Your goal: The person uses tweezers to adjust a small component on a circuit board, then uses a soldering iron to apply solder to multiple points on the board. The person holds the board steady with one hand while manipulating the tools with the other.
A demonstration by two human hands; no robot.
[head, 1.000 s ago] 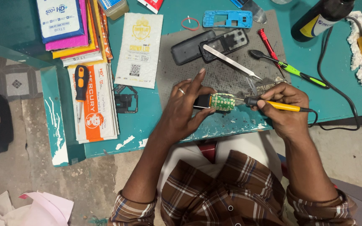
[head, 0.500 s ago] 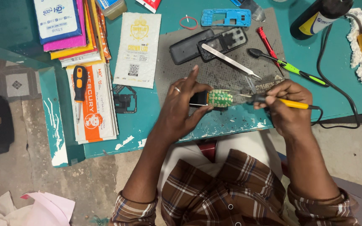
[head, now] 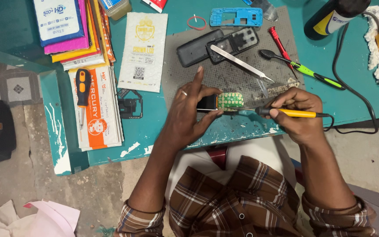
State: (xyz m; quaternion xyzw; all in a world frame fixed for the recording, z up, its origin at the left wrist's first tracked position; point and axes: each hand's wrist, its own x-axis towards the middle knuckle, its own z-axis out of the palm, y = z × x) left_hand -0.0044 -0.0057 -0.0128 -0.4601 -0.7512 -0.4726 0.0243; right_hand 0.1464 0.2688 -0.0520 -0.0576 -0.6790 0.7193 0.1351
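Teal desk [head: 163, 127], front edge | my left hand [head: 189, 112] pinches board [head: 230, 101], lifted slightly off mat [head: 224, 74] | my right hand [head: 297, 112] grips iron [head: 292, 113], tip now at board's lower edge.

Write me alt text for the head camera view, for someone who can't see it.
Seen from above, a person's left hand steadies a small green circuit board on a grey work mat while the right hand touches a yellow-handled soldering iron to its edge. Tweezers, phone casings and screwdrivers lie around on the teal table.
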